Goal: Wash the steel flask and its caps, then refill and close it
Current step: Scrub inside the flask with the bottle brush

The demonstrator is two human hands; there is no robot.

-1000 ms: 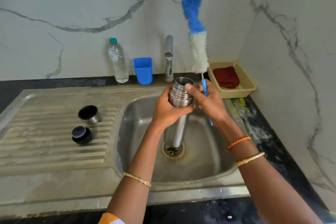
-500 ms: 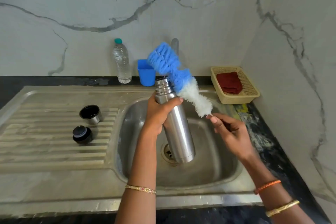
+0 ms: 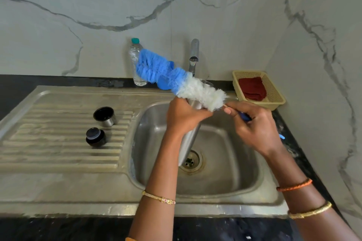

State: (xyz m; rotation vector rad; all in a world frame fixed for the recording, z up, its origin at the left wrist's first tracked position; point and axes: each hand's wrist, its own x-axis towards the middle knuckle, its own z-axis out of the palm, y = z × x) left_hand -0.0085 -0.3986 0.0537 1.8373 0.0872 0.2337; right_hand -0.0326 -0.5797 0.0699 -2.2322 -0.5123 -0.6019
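Steel flask (image 3: 189,139), gripped upright by left hand (image 3: 184,117); right hand (image 3: 252,127) pinches bottle brush (image 3: 182,82) lying crosswise over its mouth.

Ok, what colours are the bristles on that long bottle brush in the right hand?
Blue on the far half, white nearest the handle, on the long bottle brush; seen in the head view.

I see two bare forearms. My left hand (image 3: 184,117) has a thin gold chain bracelet (image 3: 159,198) with small pink stones at the wrist. My right hand (image 3: 254,129) wears an orange braided band (image 3: 293,185), then a gold bangle (image 3: 309,210) nearer me. A scrap of orange sleeve (image 3: 130,239) shows at the bottom edge.
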